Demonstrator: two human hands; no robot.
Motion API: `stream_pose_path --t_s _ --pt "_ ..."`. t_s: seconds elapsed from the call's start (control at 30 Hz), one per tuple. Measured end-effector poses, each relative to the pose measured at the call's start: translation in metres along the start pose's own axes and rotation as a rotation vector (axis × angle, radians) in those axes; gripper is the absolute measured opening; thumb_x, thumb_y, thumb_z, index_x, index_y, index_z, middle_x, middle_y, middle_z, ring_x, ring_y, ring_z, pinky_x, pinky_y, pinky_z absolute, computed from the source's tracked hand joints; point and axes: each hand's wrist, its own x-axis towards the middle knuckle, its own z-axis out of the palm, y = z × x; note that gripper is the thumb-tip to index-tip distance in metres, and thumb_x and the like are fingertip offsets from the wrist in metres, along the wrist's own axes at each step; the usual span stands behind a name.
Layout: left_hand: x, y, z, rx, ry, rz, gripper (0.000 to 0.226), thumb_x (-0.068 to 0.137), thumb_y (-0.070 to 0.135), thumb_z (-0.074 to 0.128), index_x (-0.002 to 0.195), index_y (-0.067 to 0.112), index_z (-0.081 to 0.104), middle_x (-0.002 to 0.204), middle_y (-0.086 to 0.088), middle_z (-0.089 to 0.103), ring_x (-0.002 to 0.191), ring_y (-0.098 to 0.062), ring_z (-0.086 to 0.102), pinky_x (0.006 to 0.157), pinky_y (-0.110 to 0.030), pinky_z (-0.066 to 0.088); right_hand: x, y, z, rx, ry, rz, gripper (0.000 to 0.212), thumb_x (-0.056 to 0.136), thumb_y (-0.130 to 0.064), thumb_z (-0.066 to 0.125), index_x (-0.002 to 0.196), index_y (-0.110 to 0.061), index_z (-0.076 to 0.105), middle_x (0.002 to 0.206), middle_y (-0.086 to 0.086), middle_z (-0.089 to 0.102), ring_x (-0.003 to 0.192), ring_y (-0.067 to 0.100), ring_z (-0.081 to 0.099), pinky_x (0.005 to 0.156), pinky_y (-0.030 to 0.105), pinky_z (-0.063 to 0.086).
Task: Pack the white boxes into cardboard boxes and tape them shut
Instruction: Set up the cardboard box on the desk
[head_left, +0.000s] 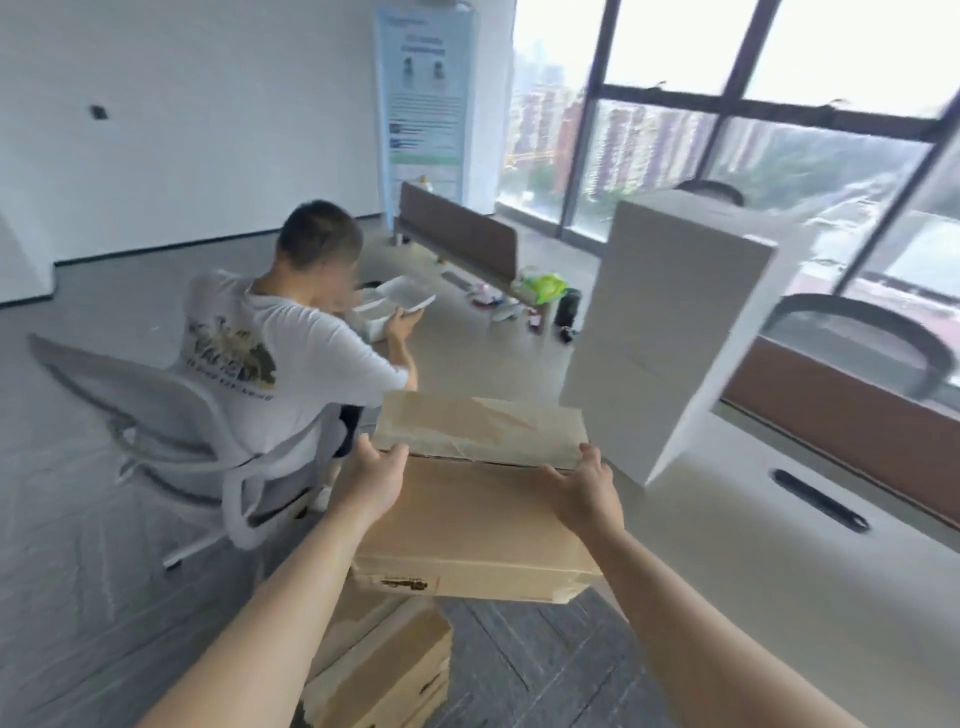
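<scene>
Here we are at the corner of the bench (753, 545), and both hands are on the cardboard box (467, 525). The left hand (376, 478) grips its left end and the right hand (587, 488) grips its right end, well apart, each just where the far flap (478, 431) folds up. Thumbs lie on top and the fingers wrap out of sight round the sides. The flap stands raised and glossy (old tape, by the look of it).

The box hangs over the floor (78, 519) next to the bench edge, above a stack of cardboard boxes (384, 670). I cannot tell whether it rests on that stack or on the bench.

On the bench to the right stands the tall white box (670, 332), upright, just beside the flap's right corner; touching or not, I cannot say.

Beyond, a seated person (270, 353) in a white chair (171, 415) holds a white tray (402, 296) at another desk. Big windows (727, 130) fill the far right.
</scene>
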Motion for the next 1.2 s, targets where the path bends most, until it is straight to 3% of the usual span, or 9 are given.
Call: stream_pose_path --t_s 0.17,0.27,0.4,0.5,0.6,0.67,0.93,1.07,1.2 --pt "-0.03 0.064 0.069 0.053 -0.192 0.105 0.069 0.09 0.05 0.044 0.144 0.007 0.039 0.134 -0.015 0.055 0.106 -0.033 0.057 0.082 -0.036 0.045 -0.028 0.069 -0.079 0.06 0.154 0.164 0.072 0.088 -0.043 0.054 0.15 -0.018 0.028 0.137 0.014 0.047 0.118 0.036 0.054 0.093 0.04 0.044" --pt "-0.052 0.102 0.129 0.126 -0.296 0.205 0.066 0.094 0.045 0.046 0.146 0.006 0.038 0.136 -0.012 0.053 0.114 -0.03 0.056 0.095 -0.035 0.044 -0.037 0.123 -0.128 0.073 0.253 0.265 0.071 0.09 -0.043 0.053 0.151 -0.017 0.026 0.138 0.015 0.046 0.117 0.036 0.055 0.091 0.039 0.044" --pt "-0.082 0.142 0.21 0.158 -0.425 0.32 0.056 0.101 0.037 0.045 0.149 0.009 0.035 0.108 0.004 0.049 0.077 -0.011 0.052 0.082 -0.028 0.037 -0.042 0.193 -0.181 0.101 0.368 0.383 0.069 0.093 -0.041 0.054 0.15 -0.013 0.026 0.139 0.018 0.045 0.118 0.038 0.054 0.095 0.042 0.043" --pt "-0.094 0.165 0.272 0.177 -0.495 0.338 0.058 0.099 0.042 0.046 0.148 0.011 0.038 0.126 -0.005 0.058 0.104 -0.025 0.06 0.092 -0.037 0.047 -0.039 0.242 -0.213 0.128 0.423 0.449 0.071 0.093 -0.041 0.056 0.15 -0.01 0.026 0.14 0.019 0.044 0.122 0.038 0.052 0.098 0.041 0.041" --pt "-0.106 0.186 0.333 0.136 -0.559 0.333 0.052 0.098 0.036 0.049 0.141 0.008 0.045 0.109 -0.01 0.065 0.09 -0.027 0.064 0.072 -0.035 0.053 -0.028 0.289 -0.242 0.158 0.458 0.506 0.072 0.093 -0.04 0.056 0.15 -0.008 0.025 0.14 0.021 0.044 0.123 0.038 0.05 0.099 0.041 0.041" --pt "-0.112 0.199 0.365 0.127 -0.593 0.341 0.045 0.098 0.031 0.05 0.135 0.005 0.049 0.097 -0.012 0.066 0.076 -0.023 0.063 0.054 -0.029 0.044 -0.018 0.314 -0.257 0.17 0.473 0.529 0.072 0.094 -0.04 0.055 0.15 -0.007 0.024 0.14 0.021 0.044 0.124 0.038 0.05 0.099 0.041 0.041" --pt "-0.108 0.233 0.458 0.181 -0.661 0.31 0.034 0.093 0.041 0.049 0.104 0.01 0.057 0.081 -0.007 0.064 0.065 -0.022 0.062 0.056 -0.028 0.043 0.023 0.377 -0.297 0.165 0.463 0.604 0.074 0.094 -0.04 0.054 0.152 -0.008 0.02 0.143 0.022 0.042 0.125 0.038 0.049 0.101 0.042 0.041" --pt "-0.095 0.247 0.491 0.223 -0.688 0.328 0.024 0.097 0.031 0.046 0.082 0.012 0.041 0.067 0.0 0.043 0.043 -0.01 0.043 0.036 -0.02 0.03 0.045 0.397 -0.301 0.199 0.458 0.643 0.073 0.094 -0.038 0.054 0.153 -0.012 0.019 0.142 0.019 0.041 0.123 0.035 0.049 0.097 0.04 0.041" --pt "-0.074 0.254 0.522 0.264 -0.735 0.317 0.027 0.096 0.032 0.046 0.092 0.005 0.051 0.077 -0.003 0.05 0.061 -0.018 0.045 0.052 -0.029 0.032 0.066 0.413 -0.298 0.238 0.472 0.703 0.073 0.094 -0.036 0.054 0.153 -0.014 0.018 0.143 0.017 0.041 0.119 0.032 0.051 0.088 0.037 0.041"
